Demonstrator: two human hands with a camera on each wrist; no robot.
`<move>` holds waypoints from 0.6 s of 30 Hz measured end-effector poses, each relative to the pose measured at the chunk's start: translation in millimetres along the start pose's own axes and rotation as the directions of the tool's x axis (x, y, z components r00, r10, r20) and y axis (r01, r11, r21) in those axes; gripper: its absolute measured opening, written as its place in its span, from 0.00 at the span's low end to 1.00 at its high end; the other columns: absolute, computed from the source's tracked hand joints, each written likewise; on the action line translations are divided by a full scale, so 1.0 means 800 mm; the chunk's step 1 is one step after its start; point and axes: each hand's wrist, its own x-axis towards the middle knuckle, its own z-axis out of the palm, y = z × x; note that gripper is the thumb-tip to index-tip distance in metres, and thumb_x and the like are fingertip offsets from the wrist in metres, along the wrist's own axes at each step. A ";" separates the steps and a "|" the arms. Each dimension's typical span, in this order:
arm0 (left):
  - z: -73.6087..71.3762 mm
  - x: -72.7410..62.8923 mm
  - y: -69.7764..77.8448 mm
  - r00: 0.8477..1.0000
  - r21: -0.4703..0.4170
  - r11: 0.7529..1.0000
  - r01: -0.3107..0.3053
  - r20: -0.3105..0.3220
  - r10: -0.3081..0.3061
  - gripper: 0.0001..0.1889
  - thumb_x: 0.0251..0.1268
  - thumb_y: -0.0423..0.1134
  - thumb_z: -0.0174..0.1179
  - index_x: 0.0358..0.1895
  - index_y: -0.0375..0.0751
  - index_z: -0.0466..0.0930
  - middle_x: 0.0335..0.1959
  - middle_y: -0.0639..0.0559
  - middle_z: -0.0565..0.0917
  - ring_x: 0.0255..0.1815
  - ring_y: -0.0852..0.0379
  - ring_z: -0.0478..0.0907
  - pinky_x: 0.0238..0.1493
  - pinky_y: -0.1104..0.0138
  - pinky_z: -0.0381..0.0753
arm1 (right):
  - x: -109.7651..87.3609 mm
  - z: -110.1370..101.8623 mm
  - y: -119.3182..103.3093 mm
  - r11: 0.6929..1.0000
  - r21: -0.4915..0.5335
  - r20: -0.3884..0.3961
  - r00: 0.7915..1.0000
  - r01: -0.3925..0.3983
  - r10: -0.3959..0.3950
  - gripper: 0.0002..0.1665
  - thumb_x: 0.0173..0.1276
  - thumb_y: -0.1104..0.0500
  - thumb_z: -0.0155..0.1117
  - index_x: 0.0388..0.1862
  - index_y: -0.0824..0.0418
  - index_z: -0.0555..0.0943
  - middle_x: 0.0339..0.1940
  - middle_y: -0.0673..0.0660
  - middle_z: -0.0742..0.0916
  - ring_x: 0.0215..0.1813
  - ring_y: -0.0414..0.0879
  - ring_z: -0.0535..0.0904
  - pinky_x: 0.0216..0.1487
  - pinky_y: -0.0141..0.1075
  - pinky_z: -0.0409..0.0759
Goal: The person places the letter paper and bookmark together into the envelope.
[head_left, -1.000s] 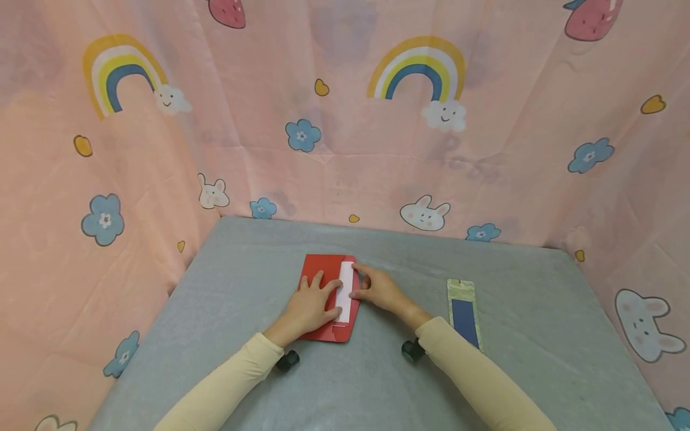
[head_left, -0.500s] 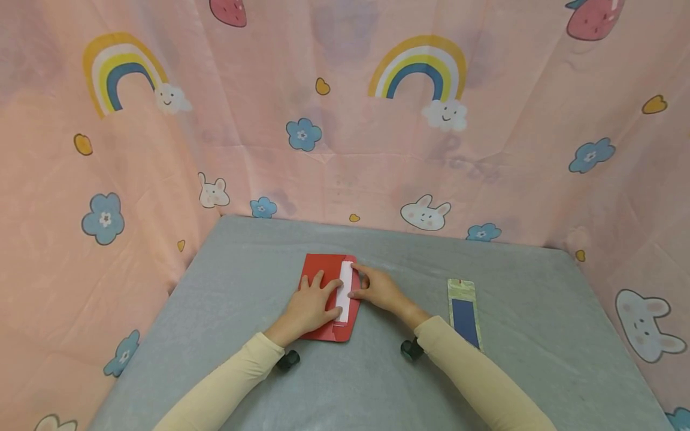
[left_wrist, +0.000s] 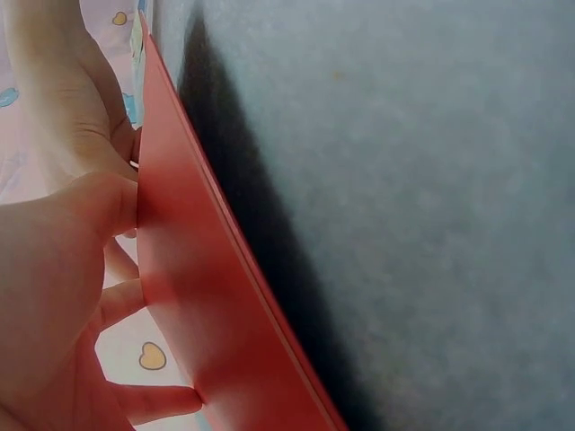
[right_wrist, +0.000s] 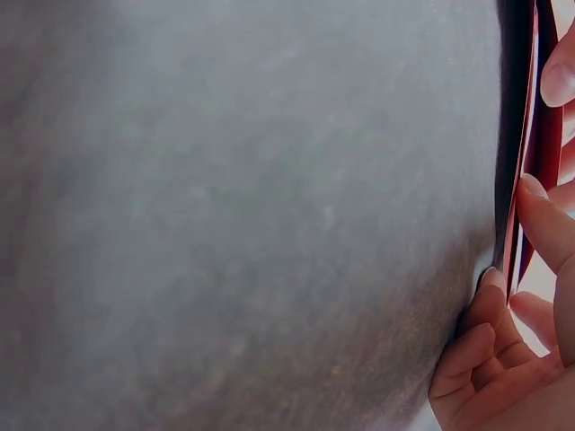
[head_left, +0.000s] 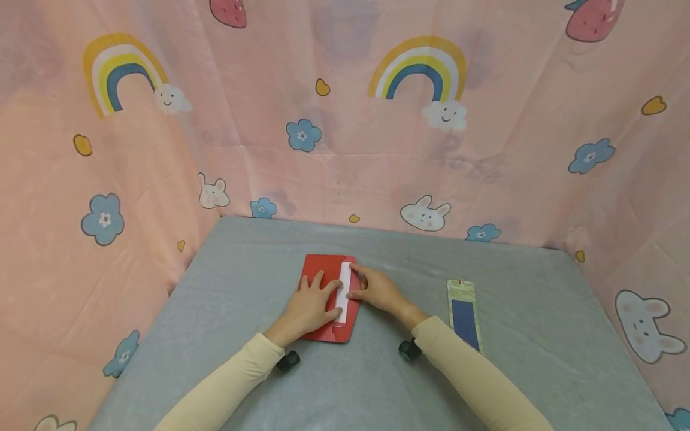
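Note:
A red envelope (head_left: 322,263) lies on the grey table, its flap side facing right. From its opening sticks out a strip of white paper (head_left: 345,276). My left hand (head_left: 306,308) rests spread on the envelope, fingertips and thumb near the opening; the left wrist view shows these fingers (left_wrist: 121,305) touching the red face (left_wrist: 216,296). With thumb and index finger set apart, my right hand (head_left: 380,290) holds the paper's right edge, over the flap. In the right wrist view the other fingers (right_wrist: 472,359) are curled by the table surface, and the paper appears only edge-on.
A narrow gold-green card with a dark blue panel (head_left: 465,323) lies to the right, partly hidden by the right sleeve (head_left: 480,380). The grey cloth-covered table (head_left: 550,311) meets a pink patterned curtain (head_left: 345,173) at the back and sides.
My right hand has shifted slightly left with the white paper, and a little less of the paper shows outside the envelope. The left hand and envelope have stayed in place.

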 end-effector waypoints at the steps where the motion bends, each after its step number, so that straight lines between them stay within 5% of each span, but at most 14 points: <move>1: 0.000 0.000 0.000 1.000 0.000 1.000 0.001 0.001 -0.001 0.32 0.61 0.57 0.64 0.69 0.58 0.69 0.72 0.34 0.67 0.68 0.24 0.66 0.51 0.42 0.82 | 0.000 0.000 -0.001 1.000 -0.003 -0.003 1.000 0.001 -0.001 0.46 0.57 0.49 0.77 0.73 0.56 0.70 0.22 0.49 0.75 0.24 0.40 0.67 0.27 0.29 0.63; 18: -0.001 0.000 0.000 1.000 -0.010 1.000 0.004 0.001 -0.004 0.33 0.60 0.57 0.64 0.69 0.58 0.70 0.72 0.34 0.67 0.69 0.23 0.66 0.52 0.41 0.82 | 0.001 0.002 -0.004 1.000 -0.021 0.007 1.000 0.011 -0.011 0.47 0.57 0.47 0.76 0.74 0.54 0.69 0.23 0.50 0.75 0.25 0.41 0.67 0.29 0.31 0.65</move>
